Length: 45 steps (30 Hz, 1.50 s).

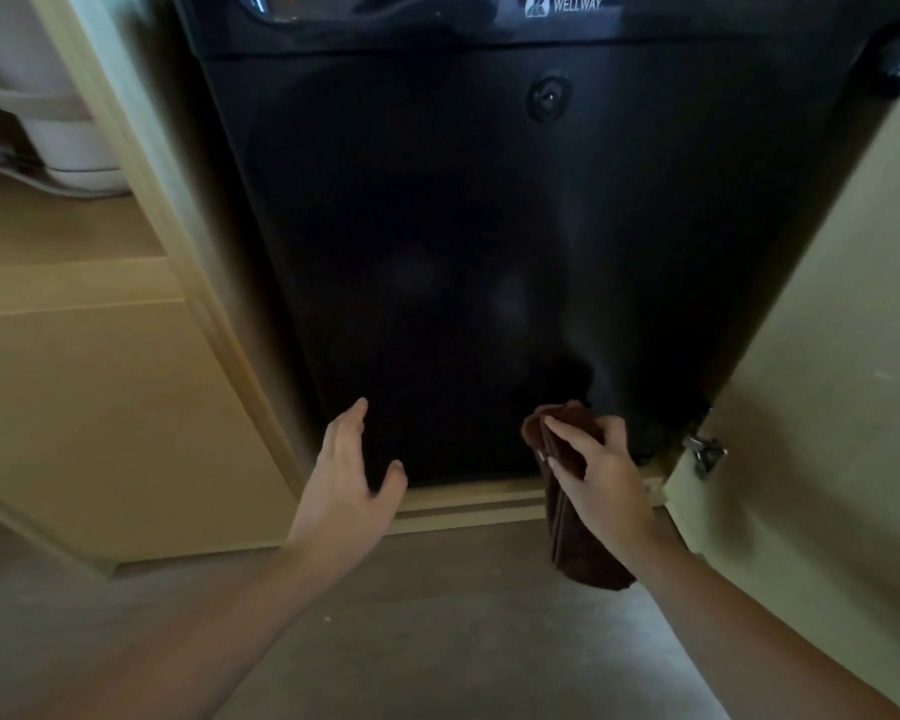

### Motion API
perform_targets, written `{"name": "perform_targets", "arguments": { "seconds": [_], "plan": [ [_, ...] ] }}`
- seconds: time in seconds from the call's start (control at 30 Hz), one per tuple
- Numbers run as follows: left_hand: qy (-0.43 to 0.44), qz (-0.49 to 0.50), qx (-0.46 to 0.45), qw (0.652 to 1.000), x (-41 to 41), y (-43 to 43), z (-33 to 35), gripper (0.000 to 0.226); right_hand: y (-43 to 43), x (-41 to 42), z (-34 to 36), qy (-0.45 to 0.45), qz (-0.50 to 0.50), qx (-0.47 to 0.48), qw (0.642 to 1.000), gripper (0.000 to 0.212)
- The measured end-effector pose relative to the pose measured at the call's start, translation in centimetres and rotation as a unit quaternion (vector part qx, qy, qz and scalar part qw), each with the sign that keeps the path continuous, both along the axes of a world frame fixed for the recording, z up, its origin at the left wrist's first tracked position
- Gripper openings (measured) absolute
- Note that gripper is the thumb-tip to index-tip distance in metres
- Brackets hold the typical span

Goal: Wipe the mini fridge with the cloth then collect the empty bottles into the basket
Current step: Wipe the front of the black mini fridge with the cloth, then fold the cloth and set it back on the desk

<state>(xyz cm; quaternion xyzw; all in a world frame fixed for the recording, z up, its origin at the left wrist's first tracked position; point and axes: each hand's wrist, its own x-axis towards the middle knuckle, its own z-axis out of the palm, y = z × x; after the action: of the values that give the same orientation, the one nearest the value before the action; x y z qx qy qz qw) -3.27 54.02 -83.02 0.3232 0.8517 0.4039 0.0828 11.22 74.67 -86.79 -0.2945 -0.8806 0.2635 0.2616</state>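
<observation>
Limp cloth low on the mini fridge [489, 226] door.
Right hand [601, 475] clasps the bunched cloth [578, 543], likely soft and light, at five o'clock; left hand [349, 459] released at seven.

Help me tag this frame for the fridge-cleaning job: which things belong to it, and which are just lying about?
Belongs to the job: black mini fridge; brown cloth, gripped by the right hand; left hand, open near the fridge front. No bottles or basket in view.

Just about: white object on the left shelf; cabinet door at right, with its metal hinge.
</observation>
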Motion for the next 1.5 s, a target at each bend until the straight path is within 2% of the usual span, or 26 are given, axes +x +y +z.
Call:
{"name": "perform_targets", "arguments": {
  "seconds": [0.13,0.3,0.5,0.77,0.93,1.07,1.23,1.5],
  "plan": [
    [0.042,-0.047,-0.068,0.996,0.5,0.3,0.4,0.062,-0.8,-0.7,1.9,-0.07,0.06,-0.083,0.992,0.044],
    [0.174,-0.087,-0.122,0.973,0.4,1.0,2.0,0.056,-1.9,-2.9,5.5,-0.107,0.103,-0.126,0.981,0.044],
    [0.222,-0.129,-0.137,0.957,0.0,1.7,4.8,0.051,-2.6,-4.5,8.7,-0.158,0.135,-0.137,0.968,0.043],
    [0.198,-0.111,-0.141,0.964,-0.3,-0.4,10.6,0.048,-4.0,-4.0,14.2,-0.182,0.125,-0.163,0.962,0.043],
    [0.152,-0.082,-0.158,0.972,1.5,-2.3,17.2,0.04,-5.4,-3.1,19.9,-0.226,0.15,-0.228,0.935,0.044],
    [0.137,-0.03,-0.191,0.972,2.2,-4.4,23.9,0.033,-7.7,-2.8,25.2,-0.26,0.158,-0.236,0.923,0.043],
    [0.116,0.021,-0.2,0.973,3.8,-7.0,33.2,0.027,-10.2,-1.1,34.4,-0.232,0.128,-0.24,0.934,0.044],
    [0.046,0.067,-0.184,0.98,7.8,-11.8,49.5,0.03,-13.5,1.2,52.7,-0.182,0.135,-0.227,0.947,0.045]
  ]
}}
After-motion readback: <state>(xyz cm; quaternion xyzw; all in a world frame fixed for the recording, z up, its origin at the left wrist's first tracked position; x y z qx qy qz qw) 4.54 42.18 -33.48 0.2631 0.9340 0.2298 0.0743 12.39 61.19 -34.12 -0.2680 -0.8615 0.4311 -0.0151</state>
